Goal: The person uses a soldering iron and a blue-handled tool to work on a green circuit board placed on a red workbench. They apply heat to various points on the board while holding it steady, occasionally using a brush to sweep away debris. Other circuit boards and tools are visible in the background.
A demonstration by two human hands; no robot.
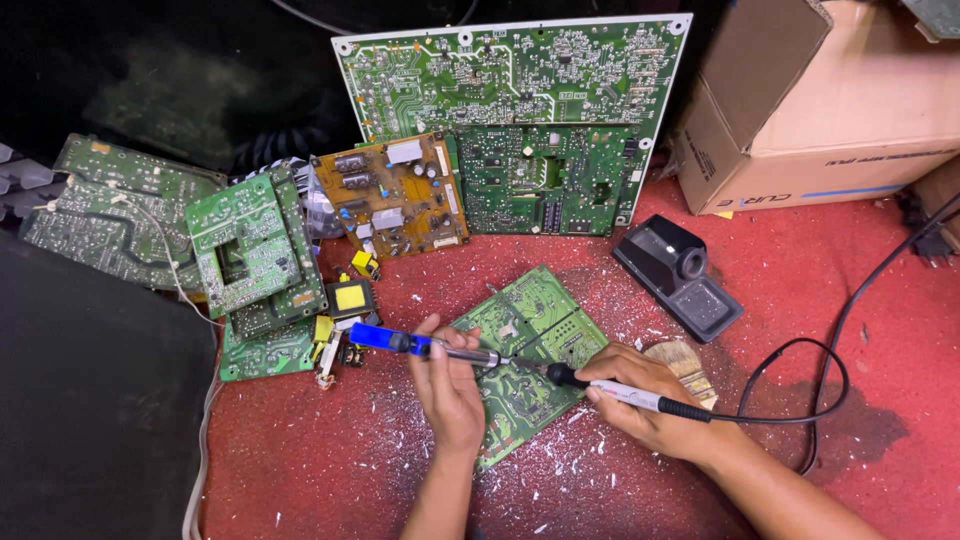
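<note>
A green circuit board (530, 320) lies tilted on the red mat in front of me. My left hand (450, 385) grips a blue-handled desoldering pump (385, 340) whose metal barrel points right toward the board's middle. My right hand (640, 400) holds a soldering iron (600, 385) like a pen, its black tip touching the board just beside the pump's nozzle. The iron's black cord (800, 400) loops off to the right. Both hands rest partly on the board.
Several circuit boards lean at the back: a large green one (510, 70), a smaller green one (545, 180), an orange-brown one (395, 195), and green ones at left (245, 245). A black soldering stand (680, 275), a brush (685, 365) and a cardboard box (820, 100) sit right. White debris litters the mat.
</note>
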